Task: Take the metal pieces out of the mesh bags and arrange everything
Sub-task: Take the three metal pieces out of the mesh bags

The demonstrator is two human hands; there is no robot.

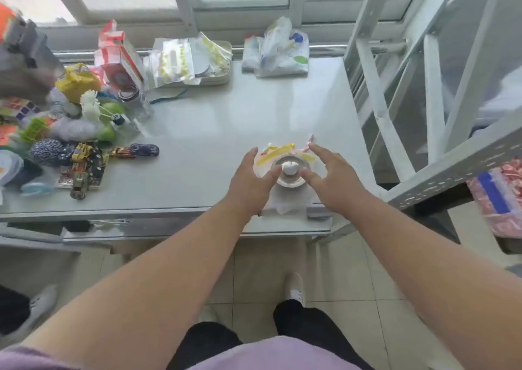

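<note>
A round metal piece (pixel 291 179) with a white lump in its middle lies on a flat mesh bag (pixel 278 152) with yellow trim, near the table's front right. My left hand (pixel 250 180) is just left of it, and my right hand (pixel 332 179) just right. Both have fingers spread, and each thumb touches the piece's rim. More mesh bags with yellow trim (pixel 180 60) are piled on a tray (pixel 223 80) at the back. Another heap of pale bags (pixel 278 50) sits at the back right.
A heap of toys, small cars (pixel 144 150) and packets crowds the steel table's (pixel 214 121) left side. A white metal shelf frame (pixel 395 92) stands close on the right. The table's front edge runs just under my wrists.
</note>
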